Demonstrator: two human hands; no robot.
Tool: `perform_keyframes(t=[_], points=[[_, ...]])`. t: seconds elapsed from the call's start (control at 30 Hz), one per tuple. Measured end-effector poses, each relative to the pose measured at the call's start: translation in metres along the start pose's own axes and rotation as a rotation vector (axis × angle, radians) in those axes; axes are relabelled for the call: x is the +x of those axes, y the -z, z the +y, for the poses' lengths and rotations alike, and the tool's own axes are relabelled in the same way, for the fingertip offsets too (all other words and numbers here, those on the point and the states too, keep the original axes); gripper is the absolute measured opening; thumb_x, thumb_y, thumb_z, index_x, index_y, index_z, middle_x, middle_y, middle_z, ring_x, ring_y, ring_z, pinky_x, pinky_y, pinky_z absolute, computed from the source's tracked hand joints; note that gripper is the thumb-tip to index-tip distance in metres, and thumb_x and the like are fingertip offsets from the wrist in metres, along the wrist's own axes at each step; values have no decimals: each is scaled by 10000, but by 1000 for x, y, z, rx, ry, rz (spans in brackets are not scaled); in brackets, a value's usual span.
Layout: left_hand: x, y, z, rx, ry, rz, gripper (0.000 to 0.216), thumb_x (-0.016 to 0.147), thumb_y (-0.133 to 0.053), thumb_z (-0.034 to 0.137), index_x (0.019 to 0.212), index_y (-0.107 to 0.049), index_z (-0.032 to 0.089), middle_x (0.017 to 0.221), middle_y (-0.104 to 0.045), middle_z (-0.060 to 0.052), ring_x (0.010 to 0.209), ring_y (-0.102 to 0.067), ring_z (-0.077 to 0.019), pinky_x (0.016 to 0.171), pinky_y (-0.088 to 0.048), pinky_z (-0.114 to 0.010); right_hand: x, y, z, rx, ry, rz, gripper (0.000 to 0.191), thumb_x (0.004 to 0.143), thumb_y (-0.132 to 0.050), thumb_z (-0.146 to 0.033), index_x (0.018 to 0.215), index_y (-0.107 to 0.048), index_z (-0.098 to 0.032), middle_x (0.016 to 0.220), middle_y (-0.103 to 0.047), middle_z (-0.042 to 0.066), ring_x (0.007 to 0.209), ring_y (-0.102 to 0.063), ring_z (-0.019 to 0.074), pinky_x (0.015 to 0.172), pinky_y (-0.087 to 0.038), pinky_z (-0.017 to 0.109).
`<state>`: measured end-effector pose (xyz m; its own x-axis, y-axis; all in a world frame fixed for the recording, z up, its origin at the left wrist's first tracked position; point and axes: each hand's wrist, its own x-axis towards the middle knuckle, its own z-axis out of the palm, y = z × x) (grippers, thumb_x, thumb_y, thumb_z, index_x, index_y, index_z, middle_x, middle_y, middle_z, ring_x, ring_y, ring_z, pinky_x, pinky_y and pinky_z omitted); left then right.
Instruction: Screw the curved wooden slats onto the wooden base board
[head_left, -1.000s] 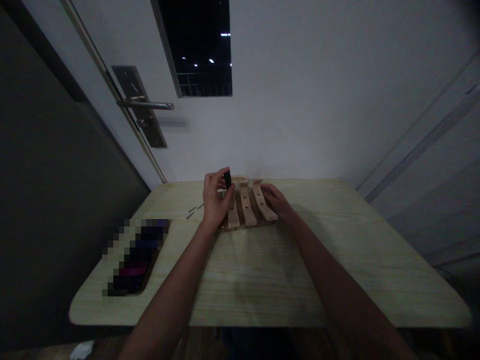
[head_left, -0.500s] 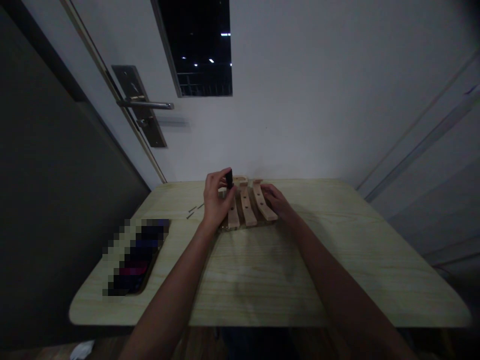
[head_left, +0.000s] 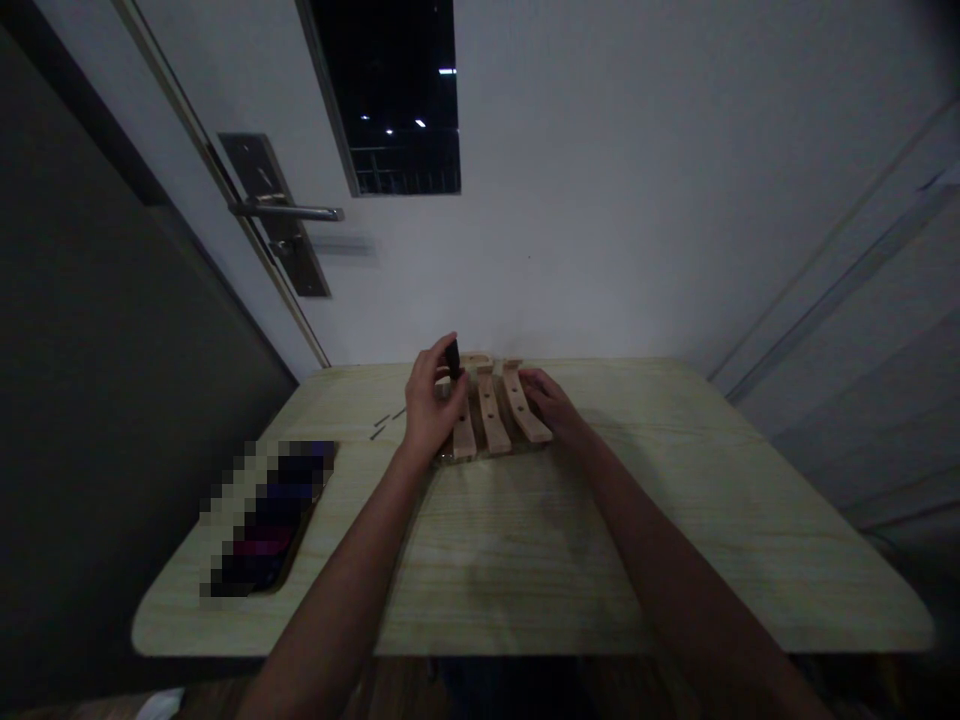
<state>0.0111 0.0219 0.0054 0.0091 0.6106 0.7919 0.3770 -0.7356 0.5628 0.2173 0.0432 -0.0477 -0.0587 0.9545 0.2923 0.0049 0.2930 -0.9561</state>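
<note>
A wooden piece of several parallel slats lies flat at the far middle of a pale wooden table. My left hand is closed round a small black tool handle held upright over the leftmost slat. My right hand rests on the right side of the wooden piece, fingers curled against the rightmost slat, steadying it. The lighting is dim and the tool's tip is hidden behind my fingers.
A few small screws lie on the table left of my left hand. A blurred dark object sits at the table's front left. A white door with a metal lever handle and a dark window stands behind the table.
My left hand has turned the black handle slightly and shifted a little over the left slat. The right hand stays on the wooden piece. The camera view moved slightly.
</note>
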Motion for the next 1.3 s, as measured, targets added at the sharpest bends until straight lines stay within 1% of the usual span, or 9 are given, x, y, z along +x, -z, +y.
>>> perform_keyframes(t=[0.17,0.27,0.4,0.53,0.73,0.9,1.1,1.2,1.3], points=[[1,0,-3,75,-1,50,517,785,-664,188,1268,-520,301,1030,-543,-35,907,-559,-144,774,-547,-310,0,0,0,-42,34,6,242,770,-546,-372,968,-579,-238,1029,-640,44,985,-576,191,919,-437,364],[-1,-2,-5,7,24,43,550,803,-636,177,1310,-473,318,1085,-570,-43,953,-575,-152,793,-549,-311,-1,1,-2,-58,46,-8,243,771,-542,-359,974,-582,-233,1032,-639,49,983,-577,193,909,-443,364],[-2,-2,-5,-78,55,8,604,816,-596,157,1360,-401,333,1095,-613,-44,929,-607,-148,822,-556,-330,-2,2,-4,-65,41,-9,236,765,-547,-357,960,-585,-230,1026,-637,56,971,-579,200,900,-444,372],[-3,0,-5,-89,28,-16,527,840,-531,129,1317,-452,338,1155,-609,-58,992,-614,-172,842,-559,-365,-2,1,-4,-57,31,-10,249,763,-550,-363,970,-586,-230,1039,-635,57,977,-581,200,897,-446,368],[-1,-2,-6,-30,7,-16,535,802,-632,174,1296,-483,315,1158,-571,-57,1001,-592,-170,827,-563,-347,-3,-1,-5,-38,13,-3,270,768,-557,-384,986,-588,-226,1038,-640,51,977,-584,198,916,-444,373],[0,-2,-5,-12,30,15,521,800,-624,153,1281,-506,312,1116,-580,-46,972,-591,-158,814,-562,-330,-3,1,-8,-54,14,-24,252,783,-553,-383,980,-592,-231,1041,-637,53,970,-582,197,912,-442,376],[-3,0,-1,-115,111,-86,618,823,-543,107,1380,-391,327,1103,-637,-45,914,-641,-136,808,-564,-313,-2,0,-4,-62,28,-10,246,772,-538,-390,953,-577,-227,1003,-634,53,946,-576,192,890,-450,371],[-3,0,0,-108,112,-96,610,811,-585,134,1363,-407,324,1101,-628,-46,912,-635,-139,802,-564,-312,-2,-1,-2,-43,35,-1,257,771,-532,-392,966,-570,-229,1000,-634,49,945,-576,186,883,-455,362],[-1,-1,-1,-67,96,-35,589,779,-655,167,1313,-466,329,1106,-585,-48,940,-602,-151,780,-564,-306,-3,-2,-1,-43,39,2,259,775,-530,-395,969,-571,-230,1009,-634,47,954,-574,184,889,-451,357]])
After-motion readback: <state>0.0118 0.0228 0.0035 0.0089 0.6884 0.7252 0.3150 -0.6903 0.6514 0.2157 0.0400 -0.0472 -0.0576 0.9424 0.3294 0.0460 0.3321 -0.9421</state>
